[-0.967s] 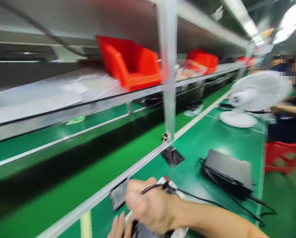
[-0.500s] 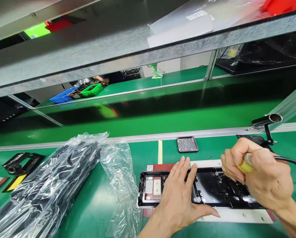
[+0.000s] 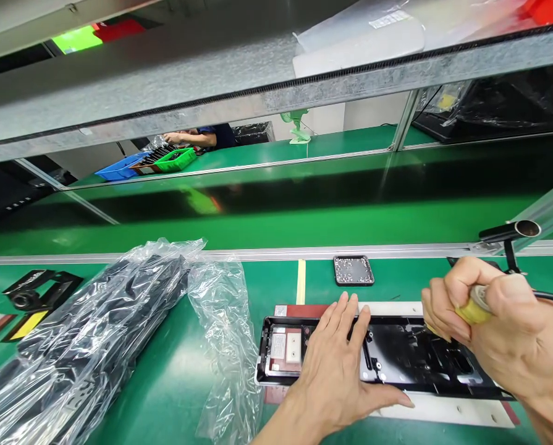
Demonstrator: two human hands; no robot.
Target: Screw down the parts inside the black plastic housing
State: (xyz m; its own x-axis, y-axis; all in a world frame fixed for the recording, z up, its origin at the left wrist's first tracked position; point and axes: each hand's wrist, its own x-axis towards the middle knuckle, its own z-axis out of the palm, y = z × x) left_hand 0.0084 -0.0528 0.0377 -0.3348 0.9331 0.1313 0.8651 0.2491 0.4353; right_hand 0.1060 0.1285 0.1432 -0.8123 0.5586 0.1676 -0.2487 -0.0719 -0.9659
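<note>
My left hand [image 3: 334,364] lies flat across a long black plastic housing [image 3: 396,352], fingers stretched out and thumb spread along its near edge. The housing rests open side up on a fixture with white strips [image 3: 447,408] and a dark red base [image 3: 295,311]. My right hand [image 3: 503,327] is closed round the yellow body of a corded electric screwdriver [image 3: 475,306], held over the housing's right part. Its tip is hidden behind my fingers, so contact cannot be told. Beyond the housing sits a small black tray [image 3: 353,271] of tiny screws.
Plastic-wrapped black parts [image 3: 109,327] and a crumpled clear bag [image 3: 225,346] lie left. A metal tube holder [image 3: 510,232] stands at right. Overhead runs a metal shelf [image 3: 257,105]. Across the bench, a co-worker's arm [image 3: 197,138] is near blue [image 3: 123,168] and green bins [image 3: 177,159].
The view has shifted slightly. My left hand stays on the housing, and my right hand still grips the screwdriver over its right part. More of the co-worker's arm shows by the bins.
</note>
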